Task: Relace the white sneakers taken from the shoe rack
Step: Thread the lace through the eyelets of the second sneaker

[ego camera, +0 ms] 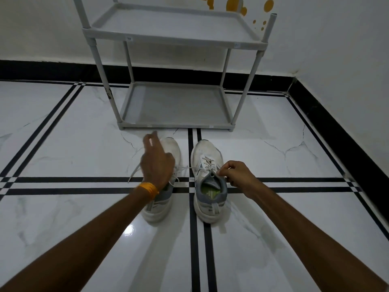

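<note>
Two white sneakers with grey heels stand side by side on the floor, toes pointing away from me. My left hand [156, 163] hovers over the left sneaker [162, 209], fingers apart and blurred, hiding its tongue. Loose lace ends [134, 172] trail out to both sides of that shoe. My right hand [235, 173] pinches a lace end at the top eyelets of the right sneaker [209, 182], whose laces are still threaded and whose green insole shows.
A grey plastic shoe rack [175, 123] with bare shelves stands just beyond the sneakers against the white wall. The floor is glossy white tile with black stripes. A black skirting runs along the back and right walls.
</note>
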